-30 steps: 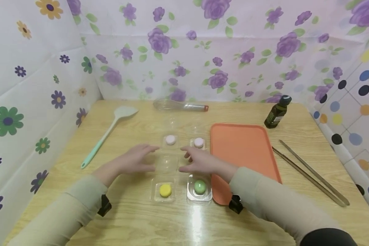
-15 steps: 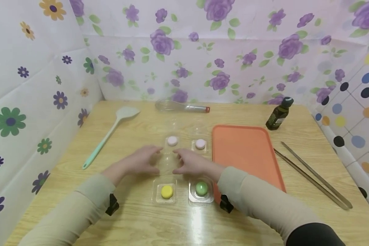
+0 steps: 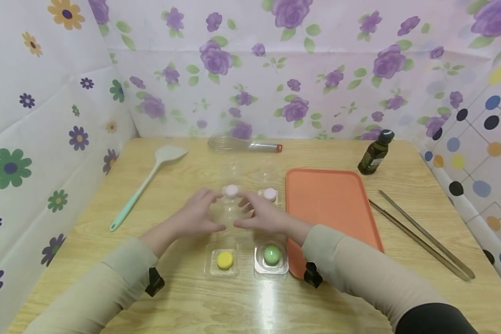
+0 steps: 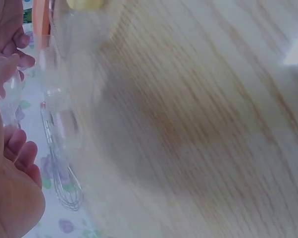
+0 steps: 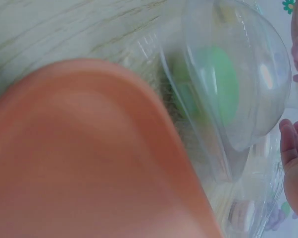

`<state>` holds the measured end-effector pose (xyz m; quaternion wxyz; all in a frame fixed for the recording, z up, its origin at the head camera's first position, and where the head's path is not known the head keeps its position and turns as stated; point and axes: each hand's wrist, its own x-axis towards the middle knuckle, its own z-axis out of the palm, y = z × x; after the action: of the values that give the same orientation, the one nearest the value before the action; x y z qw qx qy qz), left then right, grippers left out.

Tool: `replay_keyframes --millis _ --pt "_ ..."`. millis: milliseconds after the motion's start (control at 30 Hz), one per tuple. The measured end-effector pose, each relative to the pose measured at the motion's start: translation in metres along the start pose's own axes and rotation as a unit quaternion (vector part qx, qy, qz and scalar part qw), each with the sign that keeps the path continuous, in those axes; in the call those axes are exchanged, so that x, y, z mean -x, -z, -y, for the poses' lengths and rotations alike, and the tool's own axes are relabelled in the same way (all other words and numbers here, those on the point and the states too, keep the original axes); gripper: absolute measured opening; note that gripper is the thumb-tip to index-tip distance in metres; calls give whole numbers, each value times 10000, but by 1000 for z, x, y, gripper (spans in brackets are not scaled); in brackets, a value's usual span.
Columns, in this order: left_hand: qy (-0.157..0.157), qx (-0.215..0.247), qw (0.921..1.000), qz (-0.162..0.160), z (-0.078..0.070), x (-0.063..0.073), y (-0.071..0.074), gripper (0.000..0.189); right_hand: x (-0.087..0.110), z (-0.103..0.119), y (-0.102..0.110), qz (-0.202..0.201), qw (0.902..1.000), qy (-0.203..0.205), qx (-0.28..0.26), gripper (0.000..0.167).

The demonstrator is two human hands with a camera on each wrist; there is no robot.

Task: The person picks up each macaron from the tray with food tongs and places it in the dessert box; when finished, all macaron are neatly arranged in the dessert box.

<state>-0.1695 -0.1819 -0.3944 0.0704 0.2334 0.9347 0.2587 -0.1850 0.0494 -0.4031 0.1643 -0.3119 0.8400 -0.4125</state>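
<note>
- Left hand (image 3: 198, 214) and right hand (image 3: 266, 214) both spread, flanking a lid (image 3: 230, 211); I can't confirm contact.
- I judge this the lid-reaching step; next calls for even contact.

Person's wearing light-beige sleeves (image 3: 367, 271), cuffs (image 3: 129, 260) reading greenish-grey. Small black blocky units (image 3: 313, 275) are sitting at both cuffs. Black section (image 3: 436, 320) is covering the right sleeve higher up. Left hand (image 3: 198, 214) and right hand (image 3: 264, 214) showing bare.
</note>
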Motion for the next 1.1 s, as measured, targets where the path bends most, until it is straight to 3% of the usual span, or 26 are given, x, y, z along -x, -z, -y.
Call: replay_keyframes --millis 500,700,900,1100 --pt "336 234 9991 -130 -17 6 2 86 6 3 -1 -90 10000 -41 -8 88" --pt "0 -81 9995 -303 -16 5 4 88 7 4 3 -206 9993 162 -272 96" --pt "-471 -359 9974 -418 -16 6 5 90 7 2 6 -148 9991 374 -138 97" --pt "-447 -608 9957 -535 -15 8 3 99 3 -1 3 -185 9993 318 -16 97"
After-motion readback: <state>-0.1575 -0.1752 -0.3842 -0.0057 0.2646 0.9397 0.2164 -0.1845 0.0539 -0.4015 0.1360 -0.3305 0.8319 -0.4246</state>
